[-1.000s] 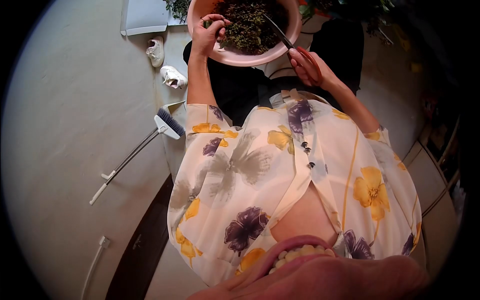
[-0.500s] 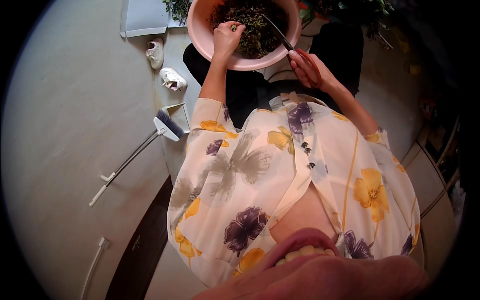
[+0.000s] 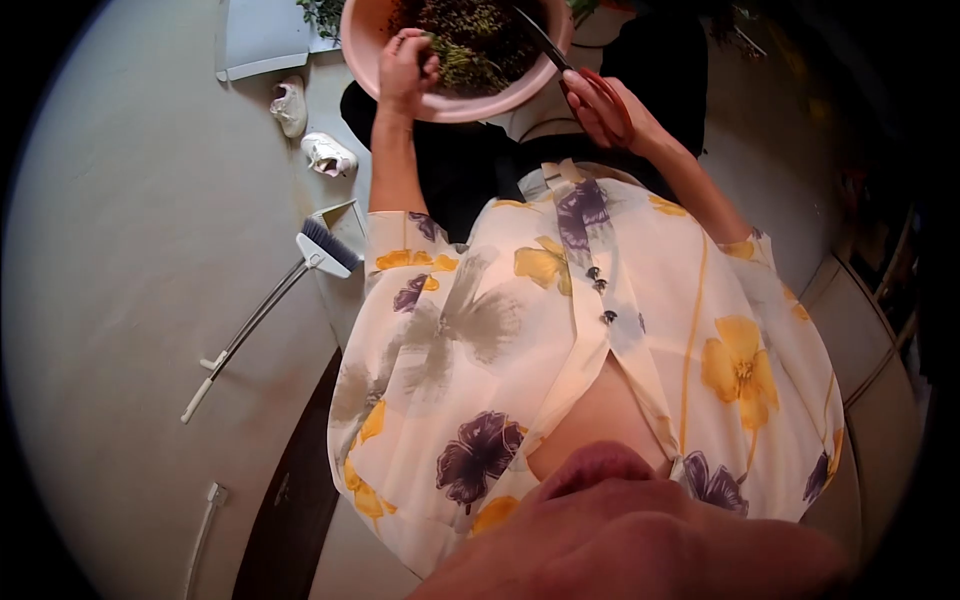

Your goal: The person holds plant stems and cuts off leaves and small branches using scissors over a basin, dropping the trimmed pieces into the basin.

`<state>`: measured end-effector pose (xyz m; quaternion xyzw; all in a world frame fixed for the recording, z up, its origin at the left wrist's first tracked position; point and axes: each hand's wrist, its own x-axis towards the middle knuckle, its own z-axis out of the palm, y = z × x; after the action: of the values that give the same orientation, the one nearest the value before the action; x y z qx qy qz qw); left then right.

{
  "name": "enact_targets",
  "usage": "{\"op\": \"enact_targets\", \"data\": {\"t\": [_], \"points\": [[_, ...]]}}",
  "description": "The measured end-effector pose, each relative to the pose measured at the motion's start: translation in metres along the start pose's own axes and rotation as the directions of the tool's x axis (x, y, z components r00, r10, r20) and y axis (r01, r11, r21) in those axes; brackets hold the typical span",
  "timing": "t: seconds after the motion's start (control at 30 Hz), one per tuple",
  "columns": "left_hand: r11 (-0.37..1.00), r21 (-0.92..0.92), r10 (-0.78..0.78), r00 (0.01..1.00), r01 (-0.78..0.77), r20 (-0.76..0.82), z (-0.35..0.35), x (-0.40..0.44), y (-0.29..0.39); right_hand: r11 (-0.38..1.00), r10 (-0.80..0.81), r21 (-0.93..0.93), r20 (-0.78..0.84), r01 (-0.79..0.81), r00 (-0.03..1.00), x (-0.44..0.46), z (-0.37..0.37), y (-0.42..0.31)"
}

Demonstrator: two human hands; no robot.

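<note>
While I am following from afar through the head view, the only one I am getting, the right hand is gripping a pair of red-handled scissors, its fingers wrapping round the handles. The blades are pointing across the right-hand rim of the pink basin, over the heap of green-brown sprigs that is lying inside it. They are looking close together, though I am not seeing them clearly enough to be sure. On the other side, the left hand is hanging over the left part of the basin, fingers curling inward beside the heap; whether they are pinching a sprig, I am unable to tell. For neat handling, I am favouring a light fingertip pinch, because such fine sprigs are probably crushing and shedding easily. I am also wanting the left fingertips well clear of the blade tips, and the scissors steady above the heap. Left of the body, a broom is leaning beside the dustpan.
</note>
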<state>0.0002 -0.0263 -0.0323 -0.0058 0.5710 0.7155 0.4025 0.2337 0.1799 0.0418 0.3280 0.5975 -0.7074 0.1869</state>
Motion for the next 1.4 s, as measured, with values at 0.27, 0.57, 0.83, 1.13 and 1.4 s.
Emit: {"op": "enact_targets", "data": {"t": [0.27, 0.57, 0.83, 1.13, 1.4], "points": [[0.991, -0.136, 0.011, 0.993, 0.006, 0.118, 0.003, -0.023, 0.013, 1.0, 0.006, -0.021, 0.012, -0.006, 1.0, -0.003, 0.001, -0.003], [0.982, 0.174, -0.086, 0.993, 0.07, 0.085, -0.001, -0.022, -0.009, 0.996, 0.055, -0.069, 0.004, -0.054, 0.998, -0.001, 0.001, -0.001], [0.594, 0.618, 0.482, 0.843, -0.515, 0.239, 0.082, -0.088, 0.041, 0.935, 0.148, 0.308, 0.115, -0.177, 0.982, 0.006, -0.012, 0.003], [0.911, -0.099, 0.294, 0.462, -0.401, 0.837, 0.142, -0.153, 0.083, 0.934, 0.102, 0.325, 0.159, -0.149, 0.982, 0.013, -0.012, 0.011], [0.615, 0.448, 0.474, 0.758, -0.649, 0.448, 0.084, -0.094, 0.088, 0.988, -0.013, 0.153, 0.05, 0.005, 0.999, 0.006, -0.007, 0.002]]}}
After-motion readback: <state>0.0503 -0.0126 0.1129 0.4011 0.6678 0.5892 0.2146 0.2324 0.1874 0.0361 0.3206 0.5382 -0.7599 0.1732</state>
